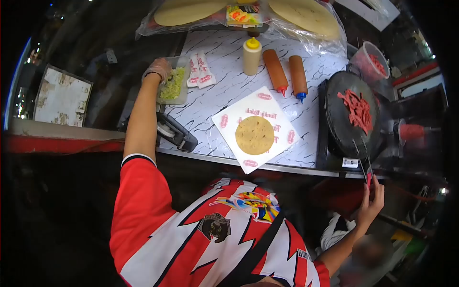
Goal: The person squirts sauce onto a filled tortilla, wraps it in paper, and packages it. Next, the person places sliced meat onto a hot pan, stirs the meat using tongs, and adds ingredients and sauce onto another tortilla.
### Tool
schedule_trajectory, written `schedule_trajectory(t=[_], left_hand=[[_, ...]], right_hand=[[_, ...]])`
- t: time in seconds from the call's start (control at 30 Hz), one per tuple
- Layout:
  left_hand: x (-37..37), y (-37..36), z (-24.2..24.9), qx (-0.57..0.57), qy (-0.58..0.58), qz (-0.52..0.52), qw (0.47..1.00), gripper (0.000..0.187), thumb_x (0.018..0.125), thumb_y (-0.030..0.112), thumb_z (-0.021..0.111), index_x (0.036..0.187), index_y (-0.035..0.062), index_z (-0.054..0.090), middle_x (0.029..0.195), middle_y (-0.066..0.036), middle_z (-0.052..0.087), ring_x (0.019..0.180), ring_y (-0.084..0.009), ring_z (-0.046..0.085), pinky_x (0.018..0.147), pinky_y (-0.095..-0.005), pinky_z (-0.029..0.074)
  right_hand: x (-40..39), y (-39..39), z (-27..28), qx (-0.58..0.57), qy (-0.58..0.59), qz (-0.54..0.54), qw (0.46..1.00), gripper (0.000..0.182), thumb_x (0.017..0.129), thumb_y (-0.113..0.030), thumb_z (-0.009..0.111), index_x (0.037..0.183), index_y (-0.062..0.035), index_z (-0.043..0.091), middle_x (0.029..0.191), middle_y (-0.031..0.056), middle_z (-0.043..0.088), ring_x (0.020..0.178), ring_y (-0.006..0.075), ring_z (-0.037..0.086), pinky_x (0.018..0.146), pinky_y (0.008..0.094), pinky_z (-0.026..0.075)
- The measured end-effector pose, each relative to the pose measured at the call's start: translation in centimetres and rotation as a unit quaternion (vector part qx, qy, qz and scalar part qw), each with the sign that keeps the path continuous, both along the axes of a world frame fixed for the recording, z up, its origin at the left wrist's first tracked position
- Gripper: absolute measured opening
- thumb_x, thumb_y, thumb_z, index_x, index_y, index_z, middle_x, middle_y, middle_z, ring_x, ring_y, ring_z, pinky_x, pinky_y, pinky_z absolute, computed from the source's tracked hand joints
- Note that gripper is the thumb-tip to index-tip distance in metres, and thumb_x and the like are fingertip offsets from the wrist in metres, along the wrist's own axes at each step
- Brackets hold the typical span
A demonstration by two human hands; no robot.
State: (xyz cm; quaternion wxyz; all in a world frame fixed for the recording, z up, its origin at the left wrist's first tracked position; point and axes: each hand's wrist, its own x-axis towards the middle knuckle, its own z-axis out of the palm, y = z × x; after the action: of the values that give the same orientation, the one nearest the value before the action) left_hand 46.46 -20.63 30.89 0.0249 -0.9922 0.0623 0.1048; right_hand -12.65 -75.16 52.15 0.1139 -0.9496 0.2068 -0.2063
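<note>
My left hand (158,70), in a clear plastic glove, is at the upper left corner of a see-through tub (178,99) of shredded lettuce (173,84). Its fingers curl down over that corner, and I cannot tell what is in them. My right hand (372,197) is closed around a pair of metal tongs (364,165) with a red grip, their tips over the near edge of a round black griddle pan (336,125). Reddish strips of meat (357,113) lie heaped on the pan. Between my hands, a round flatbread (255,136) rests on a printed paper sheet (231,118).
A white sauce bottle (252,57) and two orange-brown ones (275,71) stand or lean behind the paper. A stapler-like black tool (176,133) sits at the front left edge. Bagged large flatbreads (306,18) lie at the back. A meat tub (370,60) stands behind the pan.
</note>
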Motion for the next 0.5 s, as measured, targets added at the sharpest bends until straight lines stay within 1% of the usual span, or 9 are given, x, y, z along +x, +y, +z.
schedule_trajectory(t=[0.07, 0.1, 0.2, 0.3, 0.33, 0.37, 0.4, 0.43, 0.5], left_hand=[[-1.9, -0.4, 2.2, 0.015, -0.007, -0.008, 1.0, 0.032, 0.086, 0.028, 0.063, 0.104, 0.0031, 0.074, 0.109, -0.025, 0.069, 0.106, -0.0371, 0.068, 0.093, -0.0459, 0.054], [-2.6, -0.7, 2.7, 0.019, -0.012, -0.01, 1.0, 0.032, 0.085, 0.028, 0.065, 0.103, 0.0044, 0.075, 0.108, -0.025, 0.07, 0.106, -0.0371, 0.068, 0.093, -0.0457, 0.054], [-1.3, 0.5, 1.7, 0.042, -0.021, -0.095, 0.994, 0.028, 0.081, 0.025, 0.067, 0.103, 0.0096, 0.076, 0.107, -0.022, 0.07, 0.104, -0.0372, 0.068, 0.093, -0.0448, 0.054], [-2.6, 1.6, 2.1, 0.03, -0.018, -0.066, 0.997, 0.03, 0.087, 0.025, 0.061, 0.106, 0.0062, 0.074, 0.112, -0.021, 0.069, 0.108, -0.0379, 0.066, 0.095, -0.0449, 0.053], [-4.6, 0.2, 4.8, -0.008, -0.023, -0.072, 0.997, 0.029, 0.086, 0.025, 0.061, 0.104, 0.0072, 0.074, 0.109, -0.021, 0.07, 0.105, -0.0374, 0.067, 0.093, -0.0445, 0.054], [-6.9, -1.4, 8.1, -0.046, -0.024, -0.082, 0.995, 0.028, 0.084, 0.025, 0.061, 0.102, 0.0082, 0.075, 0.105, -0.02, 0.071, 0.103, -0.0369, 0.068, 0.091, -0.044, 0.054], [-7.5, -2.2, 8.8, -0.086, -0.043, -0.118, 0.988, 0.025, 0.081, 0.024, 0.065, 0.098, 0.0092, 0.076, 0.098, -0.021, 0.072, 0.095, -0.0347, 0.071, 0.086, -0.0415, 0.055], [-9.6, -4.5, 10.8, -0.13, 0.001, -0.089, 0.988, 0.021, 0.079, 0.02, 0.07, 0.095, 0.0069, 0.077, 0.091, -0.018, 0.073, 0.087, -0.0278, 0.073, 0.08, -0.0385, 0.055], [-13.6, -9.4, 11.4, -0.223, 0.068, -0.124, 0.965, 0.016, 0.079, 0.014, 0.071, 0.09, 0.0041, 0.076, 0.082, -0.014, 0.073, 0.079, -0.0204, 0.071, 0.075, -0.0362, 0.055]], right_hand=[[-0.2, 0.5, -0.6, 0.047, -0.011, -0.02, 0.999, 0.035, 0.089, -0.001, 0.067, 0.125, -0.0022, 0.065, 0.089, 0.0102, 0.055, 0.076, 0.0225, 0.055, 0.071, 0.0324, 0.046], [-0.3, 0.6, -0.9, 0.053, -0.014, -0.016, 0.998, 0.035, 0.089, -0.001, 0.067, 0.124, -0.0021, 0.065, 0.089, 0.01, 0.056, 0.076, 0.0221, 0.055, 0.071, 0.032, 0.046], [0.2, 0.1, -2.4, 0.057, -0.039, 0.002, 0.998, 0.036, 0.088, 0.0, 0.068, 0.123, -0.0024, 0.066, 0.091, 0.0103, 0.059, 0.077, 0.0216, 0.056, 0.071, 0.0304, 0.046], [1.2, -0.1, -2.6, 0.053, -0.044, 0.019, 0.997, 0.035, 0.087, 0.0, 0.069, 0.122, -0.0023, 0.066, 0.093, 0.0109, 0.061, 0.078, 0.022, 0.057, 0.073, 0.0306, 0.046], [1.3, -0.5, -3.0, 0.034, -0.062, 0.05, 0.996, 0.035, 0.086, 0.0, 0.07, 0.12, -0.0021, 0.067, 0.091, 0.0104, 0.06, 0.078, 0.0219, 0.057, 0.072, 0.0309, 0.046], [1.5, -0.6, -3.3, 0.064, -0.063, 0.057, 0.994, 0.035, 0.084, 0.0, 0.072, 0.119, -0.0015, 0.067, 0.088, 0.0101, 0.058, 0.077, 0.0212, 0.056, 0.071, 0.0307, 0.046], [1.6, -0.3, -3.4, 0.09, -0.047, 0.059, 0.993, 0.036, 0.083, 0.0, 0.072, 0.119, -0.0018, 0.068, 0.087, 0.0104, 0.058, 0.076, 0.0217, 0.057, 0.071, 0.031, 0.046], [1.7, 0.0, -3.6, 0.116, -0.028, 0.058, 0.991, 0.037, 0.082, -0.001, 0.073, 0.119, -0.0021, 0.068, 0.086, 0.0108, 0.058, 0.076, 0.0222, 0.057, 0.07, 0.0313, 0.047], [2.4, 0.8, -4.9, 0.108, -0.026, 0.082, 0.99, 0.038, 0.081, -0.002, 0.075, 0.118, -0.0031, 0.068, 0.088, 0.0116, 0.06, 0.076, 0.0239, 0.059, 0.069, 0.0325, 0.047]])
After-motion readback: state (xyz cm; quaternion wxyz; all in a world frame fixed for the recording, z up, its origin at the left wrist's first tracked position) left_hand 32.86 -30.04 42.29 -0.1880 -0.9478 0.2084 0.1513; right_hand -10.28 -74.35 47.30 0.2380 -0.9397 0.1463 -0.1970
